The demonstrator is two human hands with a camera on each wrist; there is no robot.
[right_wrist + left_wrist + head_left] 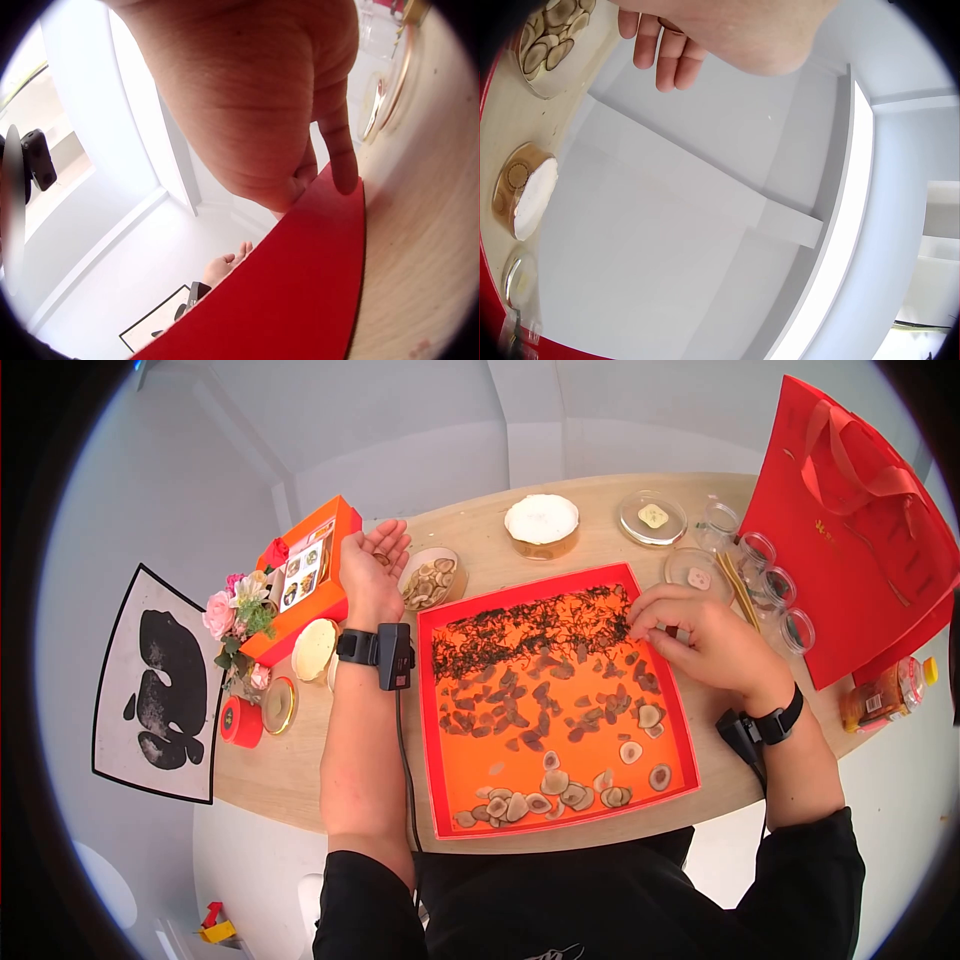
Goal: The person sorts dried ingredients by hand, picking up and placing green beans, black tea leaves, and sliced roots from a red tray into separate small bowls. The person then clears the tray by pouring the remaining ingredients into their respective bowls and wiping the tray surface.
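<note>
My left hand is turned palm up beside a clear tub of round dried slices. A brown-edged slice lies against its loosely bent fingers. My right hand is at the right side of a shallow red box with an orange bottom. Its thumb and fingertips meet over the dark shreds, while one finger reaches down outside the red wall. I cannot tell what lies between these fingertips. Dark dried shreds cover the far band, small brown pieces the middle, and pale round slices the near part.
Behind the box stand a white-topped round tub and a clear dish. Several clear jars, a large red bag and a yellow-capped bottle are at the right. An orange gift box and flowers stand left.
</note>
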